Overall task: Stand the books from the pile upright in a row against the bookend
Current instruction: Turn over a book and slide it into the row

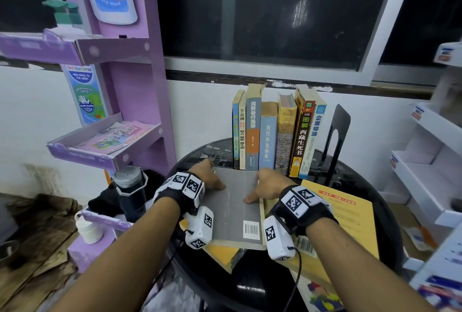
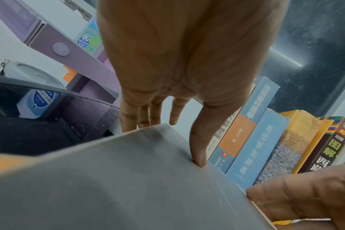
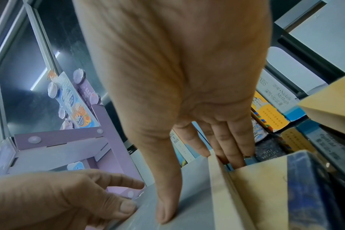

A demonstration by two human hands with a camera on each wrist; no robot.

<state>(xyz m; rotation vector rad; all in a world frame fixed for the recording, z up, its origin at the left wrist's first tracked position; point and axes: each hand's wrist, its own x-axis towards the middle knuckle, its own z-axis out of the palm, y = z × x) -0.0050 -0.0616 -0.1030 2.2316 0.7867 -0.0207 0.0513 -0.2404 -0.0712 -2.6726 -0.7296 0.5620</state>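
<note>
Now both hands, left hand (image 1: 208, 176) and right hand (image 1: 268, 184), grip the grey book (image 1: 235, 209) at frame centre, thumbs on its cover.

Dark window (image 1: 275, 12) in pale frame above white wall (image 1: 200, 112); purple cardboard display stand (image 1: 140, 87) left, white shelving (image 1: 430, 161) right, worn wooden floor (image 1: 37, 249).
</note>
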